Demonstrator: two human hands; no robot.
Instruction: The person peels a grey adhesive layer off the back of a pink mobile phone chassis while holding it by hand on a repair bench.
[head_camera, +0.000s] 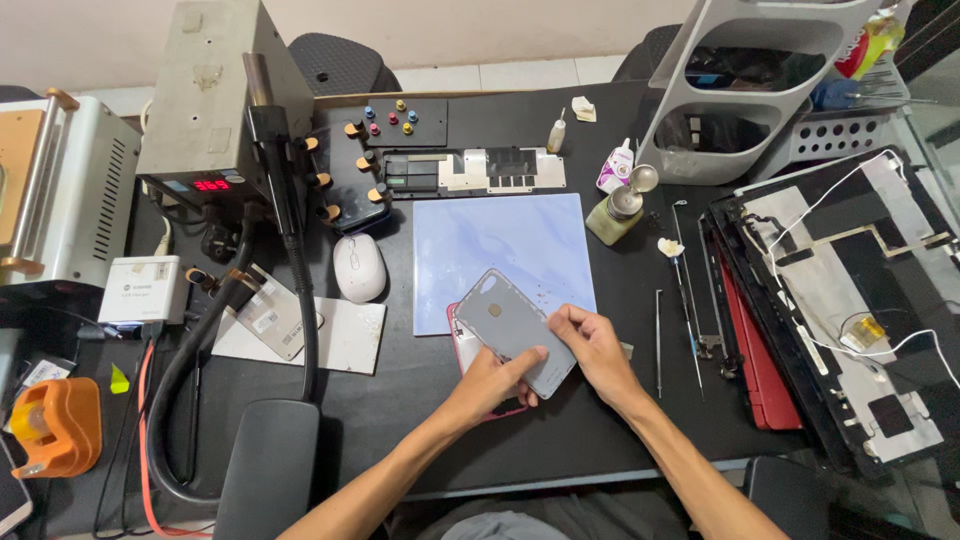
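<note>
1. We see a white mouse (359, 267) to the left, thin metal tools (681, 300) to the right, and a pale blue mat (505, 250) just beyond the hands on the black desk (560, 440).
2. The grey phone back cover (510, 325) is flat, smooth and rounded at its corners; it lies over a red-edged phone (462, 345), overlapping the mat's near edge.
3. Our left hand (497, 378) pinches the cover's near edge; our right hand (596, 345) grips its right corner, fingers curled.

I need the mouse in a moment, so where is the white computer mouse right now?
In the head view, the white computer mouse sits on the black desk, left of the pale blue square mat and right of the black hose from the grey station.
</note>
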